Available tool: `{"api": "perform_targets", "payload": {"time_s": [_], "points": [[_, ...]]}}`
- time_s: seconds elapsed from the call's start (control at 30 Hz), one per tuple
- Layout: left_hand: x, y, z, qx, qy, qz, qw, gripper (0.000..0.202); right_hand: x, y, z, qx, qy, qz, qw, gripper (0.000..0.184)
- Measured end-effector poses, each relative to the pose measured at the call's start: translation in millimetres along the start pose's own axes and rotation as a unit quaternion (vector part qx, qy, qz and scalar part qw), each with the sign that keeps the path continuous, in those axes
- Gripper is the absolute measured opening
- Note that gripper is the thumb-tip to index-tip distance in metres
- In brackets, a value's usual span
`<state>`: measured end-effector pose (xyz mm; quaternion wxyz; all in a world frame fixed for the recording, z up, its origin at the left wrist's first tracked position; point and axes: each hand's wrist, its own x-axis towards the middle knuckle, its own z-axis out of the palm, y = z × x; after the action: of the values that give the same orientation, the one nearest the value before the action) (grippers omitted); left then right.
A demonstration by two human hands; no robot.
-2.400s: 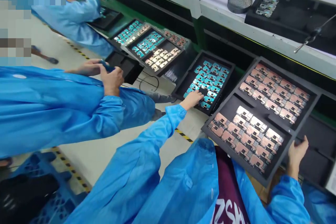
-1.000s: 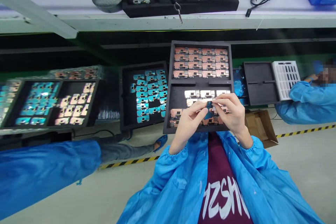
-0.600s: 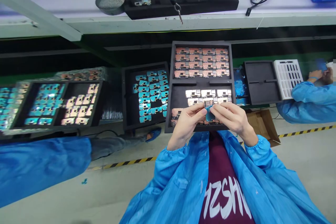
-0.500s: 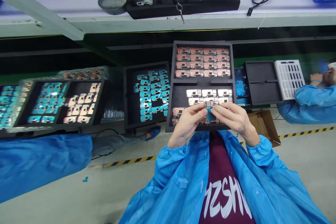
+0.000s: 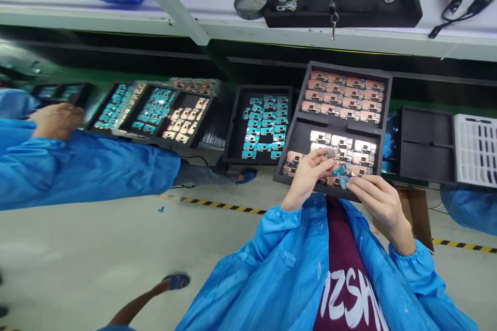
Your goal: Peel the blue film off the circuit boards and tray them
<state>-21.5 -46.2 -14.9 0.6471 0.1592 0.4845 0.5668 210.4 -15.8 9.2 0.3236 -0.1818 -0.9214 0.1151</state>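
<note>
My left hand pinches a small circuit board over the near half of a black two-part tray. From the board hangs a piece of blue film, its lower end pinched in the closed fingers of my right hand. Part of the film still seems to touch the board; the fingertips hide the exact contact. Copper-coloured boards lie in rows in the tray's far half. Shinier boards lie around my hands in the near half.
Left of my tray is a black tray of blue-filmed boards. Farther left stand more board trays and a co-worker's hand. On the right are a black tray and a white slotted rack. A hook hangs ahead.
The blue film has stretched out below the board as my right hand moved down and away from my left. The whole view has swung left, showing a co-worker's hand.
</note>
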Motion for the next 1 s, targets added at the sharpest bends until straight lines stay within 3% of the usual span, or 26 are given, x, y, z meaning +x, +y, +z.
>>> {"api": "perform_targets", "payload": {"time_s": [0.13,0.33,0.47,0.6,0.73,1.0], "points": [[-8,7,-0.6,0.075,0.069,0.096,0.990,0.049,-5,-2,3,0.020,0.059,0.022,0.998,0.044],[-6,30,-22.6,0.181,0.187,0.220,0.940,0.033,-10,2,8,0.029,0.221,0.131,0.966,0.035],[9,39,-39.4,0.281,0.263,0.259,0.886,0.022,-20,16,6,-0.010,0.270,0.194,0.943,0.024],[21,43,-44.5,0.377,0.284,0.254,0.844,0.018,-39,31,-1,-0.045,0.272,0.253,0.928,0.011],[25,38,-44.5,0.390,0.287,0.230,0.844,0.020,-60,41,-8,-0.062,0.269,0.316,0.908,0.003],[18,31,-40.2,0.355,0.297,0.199,0.864,0.022,-86,55,-7,-0.080,0.287,0.387,0.873,0.014]]}}
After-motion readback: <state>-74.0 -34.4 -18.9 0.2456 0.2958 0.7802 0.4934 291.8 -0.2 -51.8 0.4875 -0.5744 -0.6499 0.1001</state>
